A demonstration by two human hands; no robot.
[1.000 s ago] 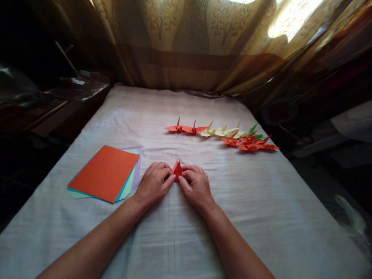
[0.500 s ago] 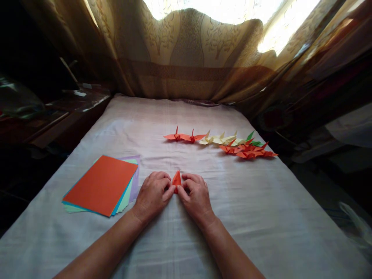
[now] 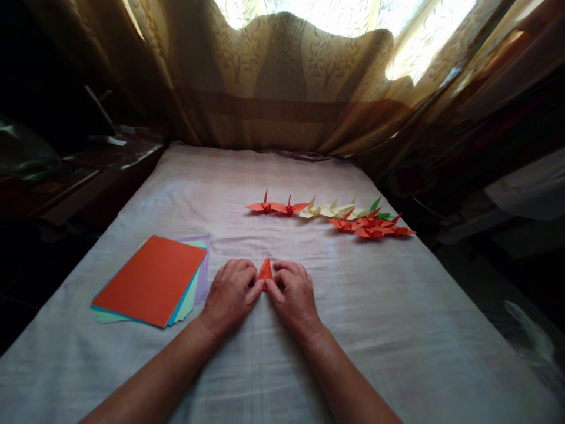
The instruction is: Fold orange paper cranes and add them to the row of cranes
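A small folded piece of orange origami paper (image 3: 265,270) lies on the cloth between my hands, its pointed end facing away from me. My left hand (image 3: 232,287) grips its left side, fingers curled and thumb at the near end. From the right, my right hand (image 3: 295,293) pinches it in the same way, its thumb close to the other thumb. The fingertips hide the paper's lower edges. Beyond my hands stand folded paper cranes: orange ones (image 3: 289,208), pale yellow ones (image 3: 334,209) and a green one (image 3: 383,215), with several more orange cranes (image 3: 375,228) bunched at the right.
A stack of coloured paper sheets (image 3: 150,281), orange on top with blue, green and purple below, lies to the left. Everything rests on a pale cloth (image 3: 388,330). A patterned curtain (image 3: 282,70) hangs at the far edge. Dark furniture (image 3: 79,182) stands at the left.
The whole view has shifted slightly, so everything sits a little further left. Both hands keep their hold on the folded orange paper, with hardly any visible movement.
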